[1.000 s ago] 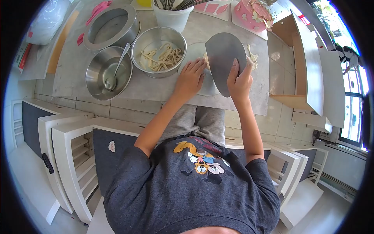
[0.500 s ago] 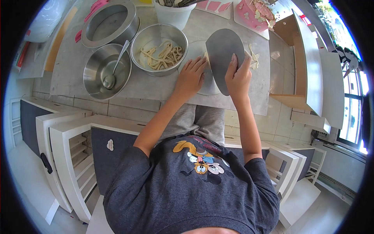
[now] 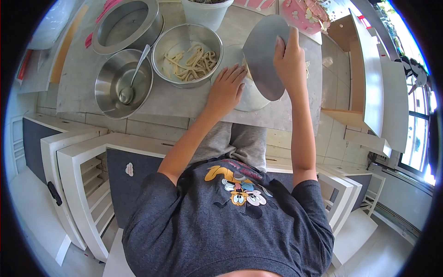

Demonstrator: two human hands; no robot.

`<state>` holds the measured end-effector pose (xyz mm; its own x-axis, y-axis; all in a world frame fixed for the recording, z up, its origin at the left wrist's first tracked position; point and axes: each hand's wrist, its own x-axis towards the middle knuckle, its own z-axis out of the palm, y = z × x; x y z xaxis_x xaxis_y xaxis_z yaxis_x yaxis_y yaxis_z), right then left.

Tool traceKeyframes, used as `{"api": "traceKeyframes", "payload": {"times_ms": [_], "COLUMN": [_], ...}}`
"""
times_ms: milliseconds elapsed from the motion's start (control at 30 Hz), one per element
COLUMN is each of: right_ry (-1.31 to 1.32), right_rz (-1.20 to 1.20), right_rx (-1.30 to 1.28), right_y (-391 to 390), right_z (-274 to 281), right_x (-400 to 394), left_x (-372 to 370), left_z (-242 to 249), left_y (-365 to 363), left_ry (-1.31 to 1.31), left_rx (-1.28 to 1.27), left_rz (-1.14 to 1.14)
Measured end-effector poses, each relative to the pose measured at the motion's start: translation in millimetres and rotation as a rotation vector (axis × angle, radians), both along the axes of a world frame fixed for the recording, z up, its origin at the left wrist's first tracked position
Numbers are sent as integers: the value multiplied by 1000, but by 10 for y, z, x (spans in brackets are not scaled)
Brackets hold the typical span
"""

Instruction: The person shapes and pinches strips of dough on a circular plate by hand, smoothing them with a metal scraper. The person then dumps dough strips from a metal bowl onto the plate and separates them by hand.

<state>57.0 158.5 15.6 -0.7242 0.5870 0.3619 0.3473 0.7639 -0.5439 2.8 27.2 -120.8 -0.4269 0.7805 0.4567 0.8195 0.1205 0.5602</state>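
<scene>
My right hand (image 3: 290, 62) grips a flat grey oval plate (image 3: 266, 57), thumb on its face, and holds it tilted above a round pale board (image 3: 253, 102). My left hand (image 3: 226, 90) lies palm down at the board's left side, its fingers stretched forward. Just beyond its fingertips a bit of pale dough (image 3: 249, 73) shows, mostly hidden by the plate. To the left, a metal pan (image 3: 159, 69) holds tangled dough strips (image 3: 196, 64). Beside that pan, a steel bowl (image 3: 107, 92) has a spoon (image 3: 126, 94) in it.
A large round metal pan (image 3: 102, 39) stands at the back left of the grey table (image 3: 175, 102). Behind the pan of strips is a white tub (image 3: 206, 16). A pink decorated cake (image 3: 302, 16) stands at the back right, and an open wooden cabinet (image 3: 357, 69) is beyond the table's right edge.
My right hand has moved forward and slightly right, carrying the grey plate forward with it. My left hand has stayed nearly in place.
</scene>
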Motion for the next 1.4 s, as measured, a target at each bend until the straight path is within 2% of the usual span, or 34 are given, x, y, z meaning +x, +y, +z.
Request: {"api": "traceKeyframes", "payload": {"times_ms": [300,500,867,1000,1067,1167,1400], "right_ry": [100,-59,196,187,18,11,201], "right_rz": [11,12,37,29,14,54,92], "right_rx": [37,46,62,70,12,90,81], "right_y": [-120,-248,-299,-168,-137,-87,-195], "right_z": [-152,-27,-249,-228,-128,-77,-261], "right_x": [120,-41,212,160,85,-26,158], "left_x": [4,4,4,9,3,12,23], "left_z": [-3,11,43,25,12,7,26], "left_y": [-3,-2,-24,-12,-11,0,-6], "left_ry": [19,-13,-9,40,44,32,44], "left_rx": [-19,-15,-31,-21,-23,-18,-20], "left_rz": [9,4,3,11,12,6,8]}}
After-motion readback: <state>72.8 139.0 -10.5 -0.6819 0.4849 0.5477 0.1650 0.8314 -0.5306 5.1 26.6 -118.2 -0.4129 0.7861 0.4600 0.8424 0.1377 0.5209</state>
